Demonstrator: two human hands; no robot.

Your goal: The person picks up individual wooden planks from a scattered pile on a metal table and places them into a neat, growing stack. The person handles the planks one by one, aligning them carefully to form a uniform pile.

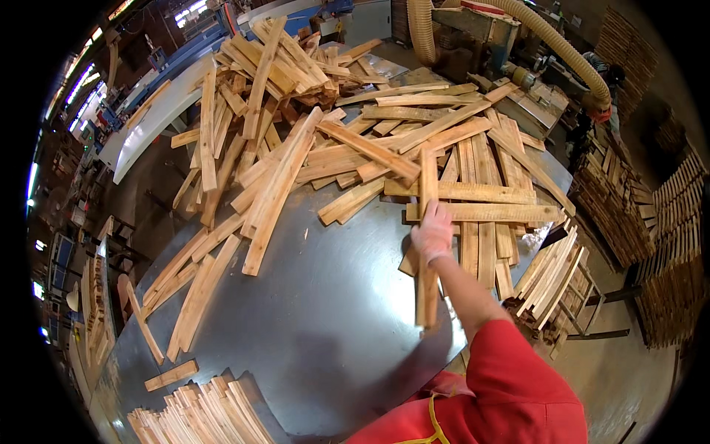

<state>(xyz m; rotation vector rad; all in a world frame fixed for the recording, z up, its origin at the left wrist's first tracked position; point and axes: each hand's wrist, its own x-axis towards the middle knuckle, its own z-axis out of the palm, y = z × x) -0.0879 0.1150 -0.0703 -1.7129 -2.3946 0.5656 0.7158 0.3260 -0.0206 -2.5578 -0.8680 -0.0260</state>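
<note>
My right hand [433, 233], in a pale glove, is closed around the middle of a wooden slat [427, 296]. This slat points lengthwise away from me, its near end over the metal tabletop [333, 296]. Under and beside the hand, a crosswise slat [495, 213] lies over several lengthwise slats [477, 251]. Just beyond it is another crosswise slat [473, 192]. My fingertips are partly hidden, curled over the slat's far side. My left hand does not show.
A tall jumbled heap of slats [288, 66] covers the table's far side. Neatly bunched slats [200, 414] sit at the near left. Right of the table stands a rack of slats [547, 277]. Beyond are a machine with a ribbed hose [562, 48] and another person [610, 81].
</note>
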